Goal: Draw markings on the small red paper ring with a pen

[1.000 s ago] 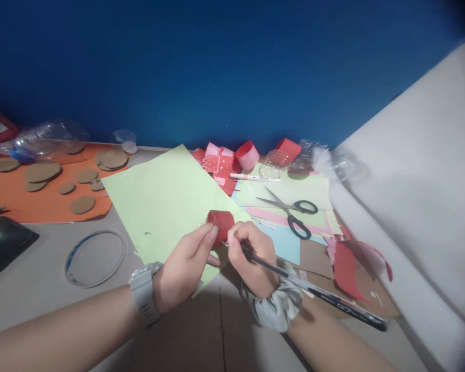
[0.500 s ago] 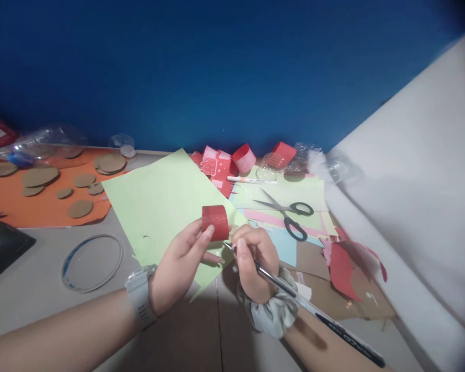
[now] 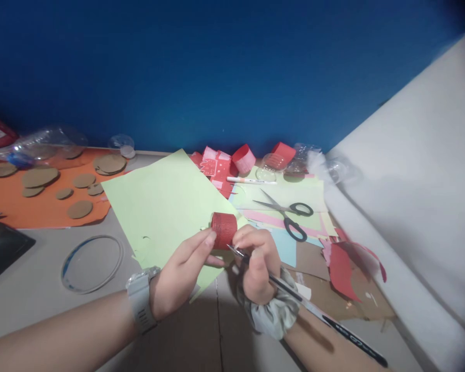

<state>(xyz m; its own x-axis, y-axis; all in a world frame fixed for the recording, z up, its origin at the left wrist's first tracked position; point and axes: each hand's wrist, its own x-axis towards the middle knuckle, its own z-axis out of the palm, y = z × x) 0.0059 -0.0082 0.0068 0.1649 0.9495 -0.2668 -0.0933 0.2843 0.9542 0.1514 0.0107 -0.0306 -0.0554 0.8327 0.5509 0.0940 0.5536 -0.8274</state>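
My left hand [image 3: 184, 274] pinches a small red cylinder [image 3: 225, 231] at its left side, with the lower fingers stretched beneath it. Pen in grip, my right hand [image 3: 259, 263] is closed just right of the cylinder, its fingertips close to the red surface. The pen [image 3: 318, 311] slants down to the right, and its metal tip is at the cylinder's lower edge. Both hands are over the near corner of a light green sheet [image 3: 166, 201]. Whether the tip touches the red surface, I cannot tell.
Scissors [image 3: 284, 212] lie open on coloured papers to the right. Behind are a white marker [image 3: 251, 180] and red paper rings [image 3: 244, 158]. Cardboard discs [image 3: 80, 209] rest on an orange sheet [image 3: 42, 219] at left, near a clear ring [image 3: 92, 264] and a black phone [image 3: 5, 250].
The red cylinder has moved slightly right and toward me with my left hand. My right fingers have shifted, and the pen tip now overlaps the cylinder's lower edge.
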